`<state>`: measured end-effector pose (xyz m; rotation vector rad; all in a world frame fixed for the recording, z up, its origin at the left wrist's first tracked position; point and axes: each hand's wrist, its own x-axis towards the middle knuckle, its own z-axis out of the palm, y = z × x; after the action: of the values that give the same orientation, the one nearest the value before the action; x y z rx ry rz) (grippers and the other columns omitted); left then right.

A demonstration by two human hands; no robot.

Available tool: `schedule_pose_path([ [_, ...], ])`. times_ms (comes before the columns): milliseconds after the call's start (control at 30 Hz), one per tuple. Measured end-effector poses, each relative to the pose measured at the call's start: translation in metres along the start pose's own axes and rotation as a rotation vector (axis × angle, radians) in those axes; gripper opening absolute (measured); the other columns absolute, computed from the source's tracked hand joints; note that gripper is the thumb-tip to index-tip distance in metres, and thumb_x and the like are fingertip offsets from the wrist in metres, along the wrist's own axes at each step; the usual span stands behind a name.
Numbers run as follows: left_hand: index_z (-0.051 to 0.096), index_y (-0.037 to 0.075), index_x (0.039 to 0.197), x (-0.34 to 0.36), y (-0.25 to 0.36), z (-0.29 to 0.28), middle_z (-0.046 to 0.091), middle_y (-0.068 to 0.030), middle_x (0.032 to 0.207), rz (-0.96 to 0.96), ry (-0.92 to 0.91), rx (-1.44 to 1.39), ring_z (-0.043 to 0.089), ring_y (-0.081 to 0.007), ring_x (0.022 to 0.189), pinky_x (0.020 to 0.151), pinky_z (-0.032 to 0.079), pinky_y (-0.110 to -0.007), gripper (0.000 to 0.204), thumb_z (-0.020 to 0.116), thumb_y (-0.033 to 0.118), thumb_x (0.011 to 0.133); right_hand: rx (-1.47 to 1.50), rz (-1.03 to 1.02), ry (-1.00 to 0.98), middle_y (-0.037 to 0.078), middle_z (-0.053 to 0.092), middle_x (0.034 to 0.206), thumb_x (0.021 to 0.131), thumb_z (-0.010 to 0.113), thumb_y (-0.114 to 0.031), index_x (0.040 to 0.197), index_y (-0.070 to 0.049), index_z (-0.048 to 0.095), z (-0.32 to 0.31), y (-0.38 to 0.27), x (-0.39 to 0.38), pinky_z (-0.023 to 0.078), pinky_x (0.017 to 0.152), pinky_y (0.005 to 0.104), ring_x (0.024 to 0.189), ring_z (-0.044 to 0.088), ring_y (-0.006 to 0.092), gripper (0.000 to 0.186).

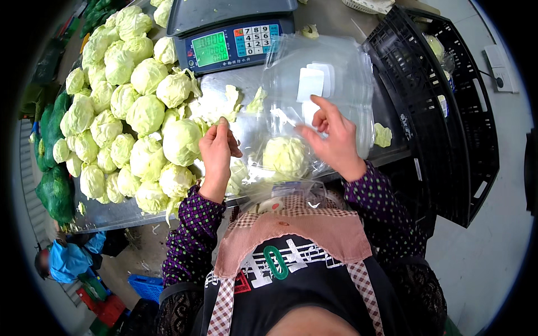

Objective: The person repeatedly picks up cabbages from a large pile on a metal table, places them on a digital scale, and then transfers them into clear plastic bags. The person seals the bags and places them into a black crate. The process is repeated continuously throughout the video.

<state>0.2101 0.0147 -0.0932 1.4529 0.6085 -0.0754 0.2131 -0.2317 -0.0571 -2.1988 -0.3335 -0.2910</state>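
My left hand (220, 143) is closed beside the heap of pale green cabbages (145, 117), its fingertips near loose leaf scraps; what they hold, if anything, is unclear. My right hand (333, 137) has fingers apart, index raised, over a stack of clear plastic bags (353, 78) with white labels (310, 85). Below and between my hands, a cabbage (283, 154) shows through clear plastic at the counter's front edge. A digital scale (230, 47) with a lit display stands behind the bags on the steel counter (101, 224).
Black plastic crates (414, 112) stand at the right. Dark green melons or gourds (53, 193) lie left of the cabbages. At lower left are a person in blue (70, 260), a blue crate (143, 288) and red crates (109, 308). A white basket (367, 5) is at the back.
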Motion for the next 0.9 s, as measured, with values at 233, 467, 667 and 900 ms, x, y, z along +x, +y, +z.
schedule_pose_path([
  [233,0.054,0.003,0.061,0.006,-0.038,-0.032,0.053,-0.0041,0.051,-0.251,-0.237,0.363,0.048,-0.0125,0.040,0.041,0.042,-0.030,0.036,0.060,0.020,0.092,0.326,0.808,-0.124,0.005,0.066,0.078,0.085,0.064,-0.007,0.099,0.001,0.061,0.001,0.082,-0.025,0.050,0.063,0.0297,0.069,0.062,0.0141,0.016],
  [467,0.059,0.004,0.119,-0.035,-0.065,-0.007,0.062,-0.0163,0.104,0.646,-0.425,0.861,0.067,-0.0307,0.080,0.065,0.053,-0.035,0.045,0.072,0.006,0.076,0.058,0.452,-0.341,0.014,0.064,0.111,0.086,0.067,-0.008,0.118,0.000,0.059,0.023,0.042,-0.079,0.053,0.078,0.0334,0.094,0.064,0.0198,0.034],
  [667,0.058,-0.008,0.117,0.003,-0.064,-0.025,0.066,-0.0116,0.103,-0.027,-0.598,0.194,0.061,-0.0139,0.093,0.082,0.052,-0.029,0.037,0.067,0.009,0.086,0.547,0.704,-0.539,0.011,0.062,0.113,0.094,0.058,-0.030,0.126,0.000,0.056,-0.002,0.030,-0.016,0.049,0.083,0.0288,0.091,0.061,0.0160,0.044],
  [900,0.058,-0.003,0.116,0.011,0.002,0.025,0.067,-0.0115,0.104,0.483,-0.605,0.383,0.062,-0.0217,0.093,0.084,0.049,-0.034,0.034,0.063,0.007,0.085,1.291,0.556,-0.382,0.010,0.048,0.138,0.091,0.063,-0.031,0.147,-0.009,0.028,-0.023,0.043,0.013,0.041,0.105,0.0381,0.125,0.050,0.0212,0.069],
])
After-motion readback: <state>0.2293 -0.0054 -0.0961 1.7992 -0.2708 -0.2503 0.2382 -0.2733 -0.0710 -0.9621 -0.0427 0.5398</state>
